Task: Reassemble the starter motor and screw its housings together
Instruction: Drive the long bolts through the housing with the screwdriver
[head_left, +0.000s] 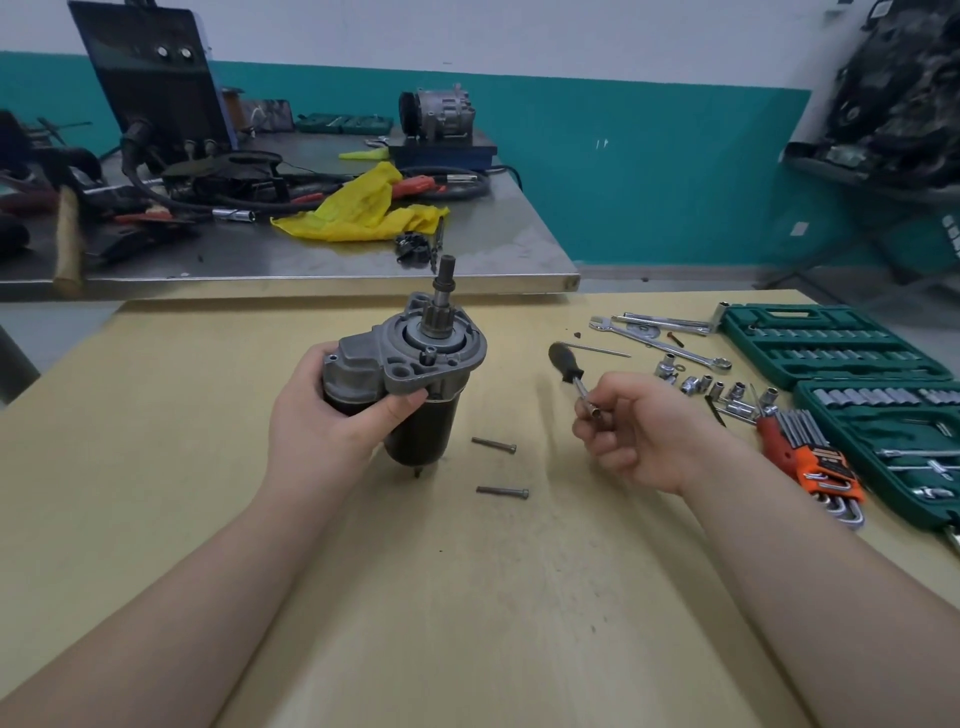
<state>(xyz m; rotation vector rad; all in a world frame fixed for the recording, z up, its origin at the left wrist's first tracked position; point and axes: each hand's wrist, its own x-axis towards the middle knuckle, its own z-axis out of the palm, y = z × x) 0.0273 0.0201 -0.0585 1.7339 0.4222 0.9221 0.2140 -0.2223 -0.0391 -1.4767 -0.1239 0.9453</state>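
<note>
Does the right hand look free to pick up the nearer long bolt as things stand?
Probably not at once: the right hand grips the nut driver. The nearer bolt lies bare on the table, nothing covering it.

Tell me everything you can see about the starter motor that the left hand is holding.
The starter motor stands nearly upright on the wooden table, slightly tilted. Its upper part is a grey cast-metal housing with a mounting flange and holes; below it is a black cylindrical body. A toothed pinion and a dark shaft stick up from the top. A thin pin at the bottom touches the table. The left hand grips it from the side, thumb under the flange. Two long bolts lie beside it, not touching.
</note>
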